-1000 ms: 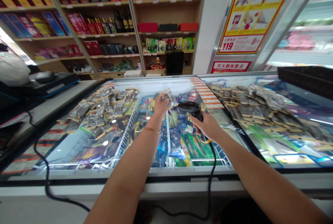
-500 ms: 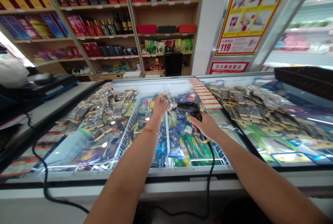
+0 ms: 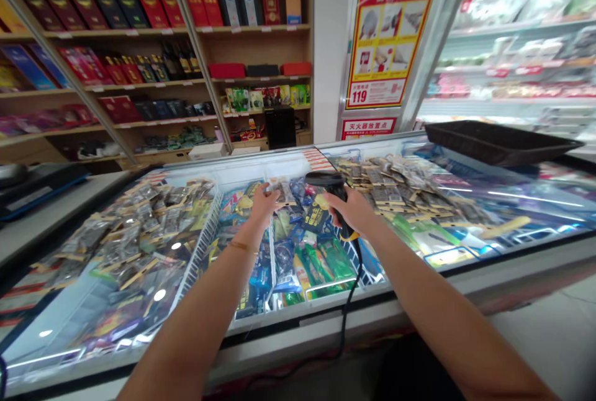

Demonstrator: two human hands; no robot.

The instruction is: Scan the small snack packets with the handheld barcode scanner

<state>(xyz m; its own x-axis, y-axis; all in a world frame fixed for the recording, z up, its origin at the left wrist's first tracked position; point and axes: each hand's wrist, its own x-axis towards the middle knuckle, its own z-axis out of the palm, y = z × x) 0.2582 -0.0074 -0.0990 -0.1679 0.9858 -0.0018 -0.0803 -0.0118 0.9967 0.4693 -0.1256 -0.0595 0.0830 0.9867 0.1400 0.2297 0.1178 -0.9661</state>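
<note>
My left hand [image 3: 266,200] is over the middle of the glass-topped freezer [image 3: 261,162], its fingers closed on a small clear packet [image 3: 285,193]. Wrapped round the handle of a black barcode scanner [image 3: 325,179] is my right hand [image 3: 352,210], just right of that packet. The scanner's head points left, toward the packet, and its black cable [image 3: 352,292] hangs over the freezer's front edge. A pile of similar packets [image 3: 142,218] lies on the glass to the left. A second pile [image 3: 395,185] is spread out on the right.
Under the glass, wire baskets [image 3: 198,258] hold colourful frozen packs [image 3: 321,264]. A black tray [image 3: 498,140] rests at the right rear. Behind stand shelves of boxes [image 3: 233,70], a red fire-hydrant poster [image 3: 391,28] and a lit display fridge [image 3: 516,59]. A scale-like device [image 3: 41,187] sits at left.
The view has swung to the right, so more of the display fridge and black tray shows. The packet now lies lower against the glass, and the scanner is still close beside it.
</note>
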